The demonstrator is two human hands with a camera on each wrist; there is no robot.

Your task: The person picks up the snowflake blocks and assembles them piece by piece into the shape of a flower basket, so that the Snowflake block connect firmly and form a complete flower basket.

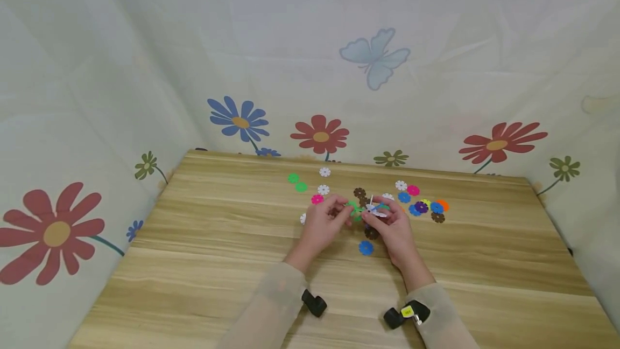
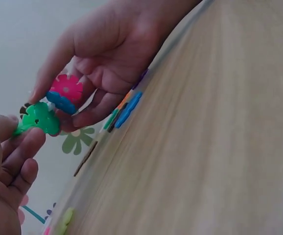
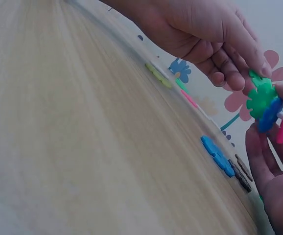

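Observation:
Above the table my two hands meet over a small cluster of interlocking notched plastic discs. My left hand (image 1: 323, 225) pinches a green disc (image 2: 39, 119) between thumb and fingers. From the other side, my right hand (image 1: 396, 233) grips the cluster, its thumb and fingers around the joined pieces. In the left wrist view a blue disc (image 2: 61, 102) and a pink disc (image 2: 67, 87) sit within the right hand's grasp. A white disc (image 1: 375, 210) shows beside the right fingers in the head view. The fingers partly hide how the pieces join.
Loose discs lie flat on the wooden table (image 1: 203, 230): a blue one (image 1: 366, 248) nearest me, green ones (image 1: 293, 178) at the back left, and a mixed group with a brown one (image 1: 438, 217) to the right. A flower-printed curtain (image 1: 271, 58) hangs behind the table.

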